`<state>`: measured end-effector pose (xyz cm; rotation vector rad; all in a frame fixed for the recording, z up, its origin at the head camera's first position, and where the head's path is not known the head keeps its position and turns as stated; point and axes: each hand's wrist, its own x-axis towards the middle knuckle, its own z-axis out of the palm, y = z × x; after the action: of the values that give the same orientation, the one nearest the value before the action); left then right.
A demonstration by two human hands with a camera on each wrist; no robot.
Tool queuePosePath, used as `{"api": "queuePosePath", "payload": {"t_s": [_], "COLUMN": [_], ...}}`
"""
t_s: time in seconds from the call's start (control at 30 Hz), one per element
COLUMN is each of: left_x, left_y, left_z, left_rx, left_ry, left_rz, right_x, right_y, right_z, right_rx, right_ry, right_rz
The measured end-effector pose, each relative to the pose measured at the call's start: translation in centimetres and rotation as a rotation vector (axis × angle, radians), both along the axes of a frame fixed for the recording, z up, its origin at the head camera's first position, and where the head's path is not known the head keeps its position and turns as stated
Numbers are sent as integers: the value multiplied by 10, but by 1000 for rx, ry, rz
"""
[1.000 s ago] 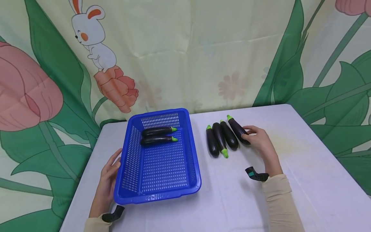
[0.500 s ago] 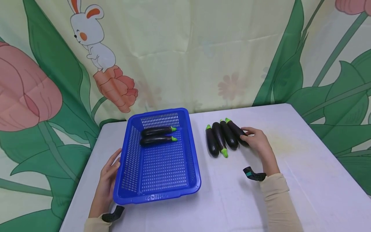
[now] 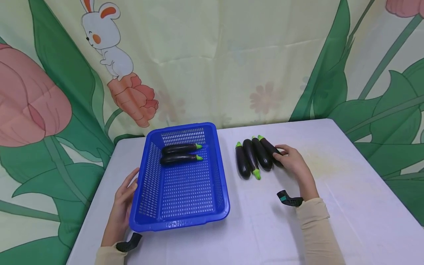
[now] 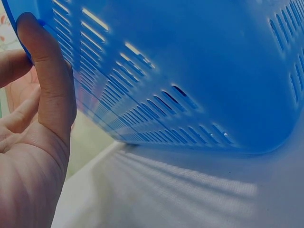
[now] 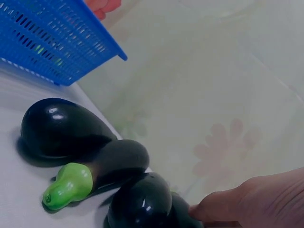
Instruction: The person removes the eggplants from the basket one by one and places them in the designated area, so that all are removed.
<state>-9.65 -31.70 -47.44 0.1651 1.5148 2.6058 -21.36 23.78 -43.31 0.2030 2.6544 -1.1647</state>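
In the head view my left hand (image 3: 123,195) is at the left side of a blue plastic basket (image 3: 185,225), pinching its rim; the left wrist view shows the thumb and a finger at that rim. Two dark eggplants with green stem ends lie side by side in the basket, the front eggplant (image 3: 179,159) and the back eggplant (image 3: 179,148). On the table to the right, several eggplants lie in a row. My right hand (image 3: 293,160) pinches the lower end of the rightmost eggplant (image 3: 267,145), close beside its neighbour (image 3: 262,154).
A white cloth covers the table (image 3: 251,228). Behind it hangs a printed curtain (image 3: 205,73) with a rabbit and flowers. The leftmost eggplant (image 3: 243,162) of the row lies a short way from the basket's right side. A black strap device (image 3: 289,198) sits on the right wrist.
My right hand has moved slightly left, bringing the rightmost eggplant in against the row. My left hand and the basket stay where they were.
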Motion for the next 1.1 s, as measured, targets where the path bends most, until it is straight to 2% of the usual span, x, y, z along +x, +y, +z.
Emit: {"api": "queuePosePath", "payload": {"t_s": [0.23, 0.37, 0.5, 0.77, 0.97, 1.1], "left_x": [1, 1, 1, 1, 1, 0], "left_y": [0, 1, 2, 2, 1, 1], "left_z": [-1, 0, 0, 2, 3, 2], "left_rx": [24, 34, 24, 19, 15, 20], "left_ry": [1, 5, 9, 7, 3, 0], "left_rz": [-12, -17, -20, -19, -18, -16], "right_x": [1, 2, 1, -2, -7, -11], "right_y": [-8, -18, -29, -53, -74, -86], "right_z": [6, 16, 27, 37, 43, 51], "right_rx": [45, 53, 45, -13, -52, -123], "right_ry": [84, 161, 197, 213, 237, 239], "right_rz": [-44, -57, -38, 58, 178, 248]}}
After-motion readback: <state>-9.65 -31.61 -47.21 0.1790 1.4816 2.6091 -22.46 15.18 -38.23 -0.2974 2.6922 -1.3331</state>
